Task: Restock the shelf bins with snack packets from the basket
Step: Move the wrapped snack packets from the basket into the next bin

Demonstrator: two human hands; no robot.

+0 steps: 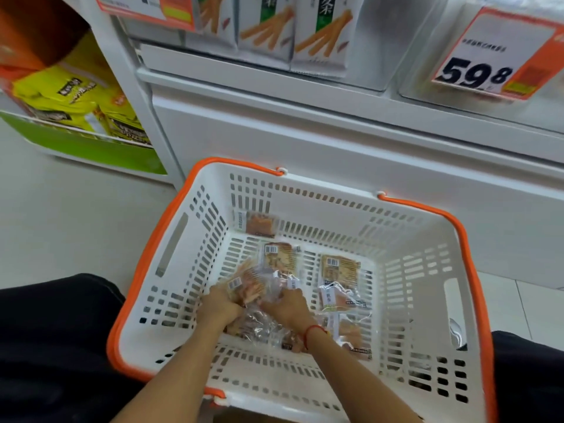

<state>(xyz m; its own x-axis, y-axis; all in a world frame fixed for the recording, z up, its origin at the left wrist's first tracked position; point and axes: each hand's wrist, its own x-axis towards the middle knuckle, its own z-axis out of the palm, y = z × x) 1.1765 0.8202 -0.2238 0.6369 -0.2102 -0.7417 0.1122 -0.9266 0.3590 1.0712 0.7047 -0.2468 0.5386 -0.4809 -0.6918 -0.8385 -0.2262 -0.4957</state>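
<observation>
A white plastic basket (pixel 195 239) with orange handles stands on the floor in front of me. Several clear snack packets lie in it. Both hands are down inside the basket. My left hand (pixel 218 306) grips a bunch of packets (pixel 247 285) with barcodes showing. My right hand (pixel 288 308), a red string on its wrist, clutches clear packets (pixel 259 326) beside it. Two packets (pixel 338 270) lie loose to the right, one packet (pixel 259 224) leans on the far wall. Clear shelf bins (pixel 381 41) hang above.
The white shelf base (pixel 335 138) stands right behind the basket. Bags of stick snacks (pixel 320 35) fill a bin above. A price card reading 598 (pixel 494 56) hangs at the upper right. Yellow-green bags (pixel 76 96) sit in a display at the left. My dark-clad knees flank the basket.
</observation>
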